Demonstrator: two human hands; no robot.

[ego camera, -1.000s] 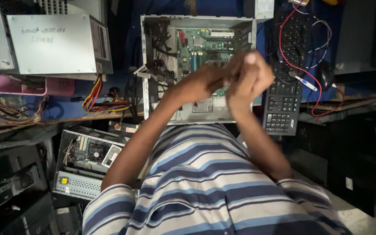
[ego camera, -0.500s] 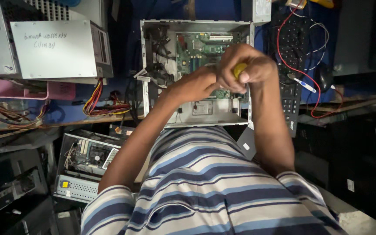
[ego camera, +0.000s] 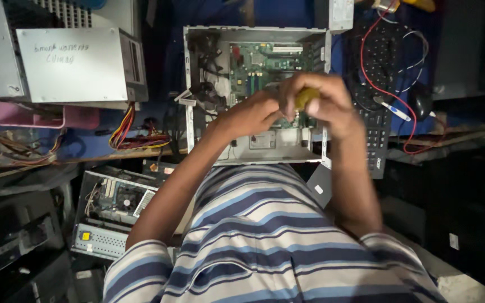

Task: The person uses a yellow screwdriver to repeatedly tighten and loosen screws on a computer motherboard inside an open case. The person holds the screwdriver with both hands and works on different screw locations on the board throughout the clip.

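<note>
Over the open computer case [ego camera: 197,84], hands grip a stubby yellow-handled tool [ego camera: 305,96]

- The open computer case [ego camera: 256,90] lies in the middle of the table [ego camera: 79,148], with a circuit board [ego camera: 268,62] inside it.
- Both hands meet over the case, the left hand [ego camera: 251,115] beside the right hand [ego camera: 321,104].
- A keyboard [ego camera: 377,112] lies right of the case.
- A metal box [ego camera: 79,64] sits left of the case.
- Another open case [ego camera: 113,210] lies below the table's edge, at the left.
</note>
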